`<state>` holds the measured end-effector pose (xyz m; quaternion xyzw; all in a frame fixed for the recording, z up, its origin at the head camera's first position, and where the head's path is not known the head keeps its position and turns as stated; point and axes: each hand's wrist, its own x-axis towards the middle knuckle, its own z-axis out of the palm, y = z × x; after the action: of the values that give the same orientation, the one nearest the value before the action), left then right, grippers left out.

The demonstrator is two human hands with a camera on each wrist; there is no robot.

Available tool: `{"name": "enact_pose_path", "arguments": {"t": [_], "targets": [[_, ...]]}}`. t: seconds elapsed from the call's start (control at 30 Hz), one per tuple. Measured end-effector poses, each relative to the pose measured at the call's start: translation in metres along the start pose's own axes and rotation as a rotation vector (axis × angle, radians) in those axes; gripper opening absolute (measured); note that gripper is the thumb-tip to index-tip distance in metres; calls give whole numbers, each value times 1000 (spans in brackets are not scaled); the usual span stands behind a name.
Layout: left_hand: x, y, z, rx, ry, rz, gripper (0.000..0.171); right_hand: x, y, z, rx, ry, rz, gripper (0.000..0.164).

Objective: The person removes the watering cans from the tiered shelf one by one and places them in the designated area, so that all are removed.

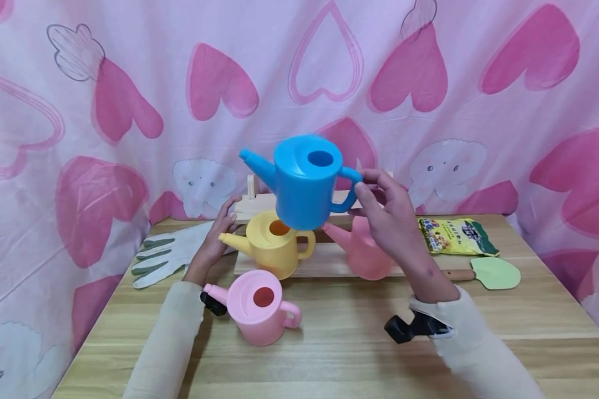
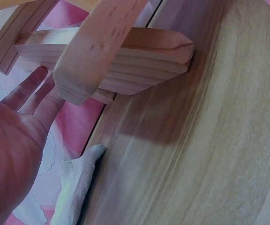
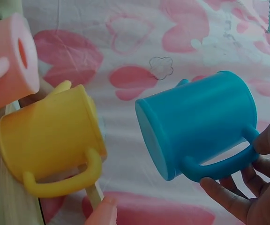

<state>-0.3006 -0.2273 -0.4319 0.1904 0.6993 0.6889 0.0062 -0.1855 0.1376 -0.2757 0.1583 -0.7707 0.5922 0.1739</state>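
Observation:
My right hand [image 1: 391, 221] pinches the handle of a blue watering can [image 1: 299, 191], held upright in the air above a small wooden two-level shelf [image 1: 259, 206]. In the right wrist view, thumb and fingers meet around that handle. At the shelf's left end is my left hand [image 1: 219, 238], its fingers extended along the wooden side in the left wrist view. A yellow watering can [image 1: 269, 255] and a coral-pink watering can [image 1: 366, 255] stand on the lower level, the latter partly hidden by my right hand. A light pink watering can [image 1: 254, 318] stands on the table in front.
White work gloves [image 1: 177, 252] with green-grey fingers lie left of the shelf. To the right are a yellow-green packet [image 1: 454, 235] and a pale green trowel [image 1: 496, 273] with a wooden handle. A pink heart-patterned curtain [image 1: 274, 33] hangs behind the wooden table [image 1: 339, 354].

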Motion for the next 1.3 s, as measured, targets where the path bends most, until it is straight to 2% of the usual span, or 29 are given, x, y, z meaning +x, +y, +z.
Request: {"name": "enact_pose_path", "arguments": {"t": [0.23,0.5,0.83,1.07,1.3], "targets": [[1,1,0,-4,4,6,50,-22,5,-19,-43,-50,9,36],[2,0,3,10,24,3,52,-58,21,-39,-128,-107,39,34],[1,-1,2,-28,15,41,51,-97,42,-44,-204,-174,101,30],[0,-1,2,-18,23,39,49,-114,54,-48,-137,-247,199,29],[1,-2,0,-15,13,39,50,-126,73,-50,-79,-279,252,28]]}}
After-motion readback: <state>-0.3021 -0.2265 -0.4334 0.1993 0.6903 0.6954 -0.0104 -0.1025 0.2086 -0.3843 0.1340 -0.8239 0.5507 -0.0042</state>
